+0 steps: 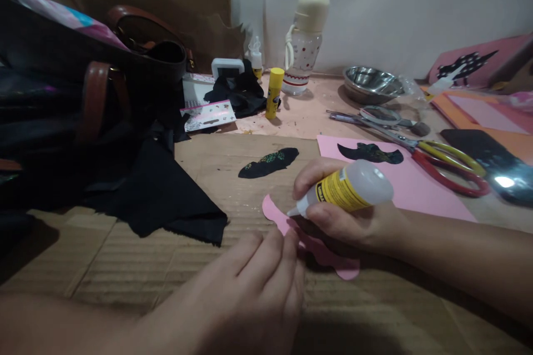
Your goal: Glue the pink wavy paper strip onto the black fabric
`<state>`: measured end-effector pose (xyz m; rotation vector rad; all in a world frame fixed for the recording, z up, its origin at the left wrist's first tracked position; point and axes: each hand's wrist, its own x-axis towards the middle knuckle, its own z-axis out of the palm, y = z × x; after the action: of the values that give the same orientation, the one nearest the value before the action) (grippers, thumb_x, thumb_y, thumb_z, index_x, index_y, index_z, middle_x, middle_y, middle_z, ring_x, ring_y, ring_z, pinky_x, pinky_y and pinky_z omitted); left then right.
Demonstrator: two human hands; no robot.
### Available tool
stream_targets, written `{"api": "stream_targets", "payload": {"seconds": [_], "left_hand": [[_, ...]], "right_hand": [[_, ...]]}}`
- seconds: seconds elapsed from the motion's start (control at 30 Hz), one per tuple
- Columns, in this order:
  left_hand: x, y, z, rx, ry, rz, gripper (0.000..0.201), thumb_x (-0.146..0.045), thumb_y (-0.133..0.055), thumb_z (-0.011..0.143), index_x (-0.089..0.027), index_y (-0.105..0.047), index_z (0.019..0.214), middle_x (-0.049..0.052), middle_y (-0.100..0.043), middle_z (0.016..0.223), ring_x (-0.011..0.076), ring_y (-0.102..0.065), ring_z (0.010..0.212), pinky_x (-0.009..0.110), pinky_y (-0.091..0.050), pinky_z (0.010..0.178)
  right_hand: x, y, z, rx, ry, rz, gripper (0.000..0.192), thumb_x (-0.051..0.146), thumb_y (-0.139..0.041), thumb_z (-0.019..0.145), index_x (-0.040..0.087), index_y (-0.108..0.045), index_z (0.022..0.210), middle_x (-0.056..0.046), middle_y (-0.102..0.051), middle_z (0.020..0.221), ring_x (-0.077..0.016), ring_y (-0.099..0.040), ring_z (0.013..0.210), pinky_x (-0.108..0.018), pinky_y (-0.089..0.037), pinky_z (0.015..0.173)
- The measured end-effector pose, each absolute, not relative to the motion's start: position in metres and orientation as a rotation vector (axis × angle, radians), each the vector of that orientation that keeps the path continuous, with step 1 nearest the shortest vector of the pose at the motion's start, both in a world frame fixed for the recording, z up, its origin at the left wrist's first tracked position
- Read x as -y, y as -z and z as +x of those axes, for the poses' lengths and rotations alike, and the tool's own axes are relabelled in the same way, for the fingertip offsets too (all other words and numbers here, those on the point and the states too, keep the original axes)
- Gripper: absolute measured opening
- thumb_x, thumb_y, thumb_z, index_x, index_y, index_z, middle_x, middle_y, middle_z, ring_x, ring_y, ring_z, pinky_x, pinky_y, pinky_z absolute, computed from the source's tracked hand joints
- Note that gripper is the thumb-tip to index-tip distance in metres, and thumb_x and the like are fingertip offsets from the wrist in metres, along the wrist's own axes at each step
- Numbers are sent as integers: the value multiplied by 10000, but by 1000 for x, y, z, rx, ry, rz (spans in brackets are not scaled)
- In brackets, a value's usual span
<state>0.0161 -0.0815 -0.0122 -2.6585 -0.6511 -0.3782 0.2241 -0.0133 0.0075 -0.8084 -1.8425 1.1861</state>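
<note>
Gluing the pink cutout, barely begun.
My right hand (345,216) grips the glue bottle (347,188), nozzle at the pink cutout (328,258); left hand (254,283) flat, pinning it; no glue visible yet.

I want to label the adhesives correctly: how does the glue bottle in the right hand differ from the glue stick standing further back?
The glue bottle lies tilted in the right hand, nozzle down; the glue stick stands upright, untouched. The bottle is translucent with a yellow label; the stick is solid yellow. Both carry yellow.
</note>
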Motion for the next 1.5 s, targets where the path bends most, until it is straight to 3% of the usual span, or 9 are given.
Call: {"api": "stream_targets", "payload": {"seconds": [0.13,0.3,0.57,0.7,0.9,1.13,1.33,1.5], "left_hand": [[82,17,16,644,392,-2658,399,-123,-334,1026,-136,-699,1185,53,-776,1208,252,-714,1103,417,-402,1019],[82,22,14,641,414,-2651,447,-112,-282,1034,-134,-704,1180,49,-781,1194,250,-741,1079,422,-416,1017],[80,13,17,637,374,-2667,543,-85,-212,1026,-109,-723,1206,72,-768,1226,255,-747,1104,392,-485,996],[79,10,18,666,376,-2669,552,-87,-213,1021,-106,-727,1221,77,-764,1239,254,-741,1120,382,-509,981],[79,9,17,651,405,-2659,521,-97,-264,1007,-114,-754,1183,73,-791,1167,252,-753,1073,363,-550,940],[79,3,17,624,399,-2709,501,-109,-279,1008,-113,-745,1193,110,-776,1193,284,-754,1067,369,-619,833],[73,2,14,527,373,-2782,451,-118,-318,999,-95,-739,1157,158,-774,1135,312,-759,997,393,-644,722],[71,1,11,466,296,-2813,357,-132,-414,988,-53,-698,1189,205,-750,1091,313,-732,998,436,-633,810]], "right_hand": [[9,-4,221,1835,-1172,-712,193,155,-788,738,211,-639,847,33,-684,746,-101,-647,620,-164,-528,561],[6,-2,223,1887,-1166,-681,259,155,-851,729,199,-638,869,31,-676,775,-102,-627,655,-180,-528,601],[8,0,226,1861,-1292,-688,246,360,-777,898,196,-607,964,0,-671,828,-129,-637,713,-217,-531,628],[10,-2,226,1814,-1341,-754,292,496,-717,933,221,-622,964,10,-680,793,-132,-650,686,-214,-534,599],[12,-8,220,1844,-1284,-858,141,288,-770,860,221,-650,892,5,-753,787,-137,-718,642,-216,-576,581],[13,-9,219,1816,-1220,-863,121,225,-760,839,241,-649,885,35,-749,723,-134,-718,609,-215,-574,558],[12,-7,223,1916,-1076,-885,117,319,-759,876,246,-669,892,24,-718,720,-150,-690,621,-240,-547,541],[11,-6,224,1949,-957,-920,156,394,-730,913,245,-684,904,3,-730,769,-168,-698,673,-255,-551,567]]}}
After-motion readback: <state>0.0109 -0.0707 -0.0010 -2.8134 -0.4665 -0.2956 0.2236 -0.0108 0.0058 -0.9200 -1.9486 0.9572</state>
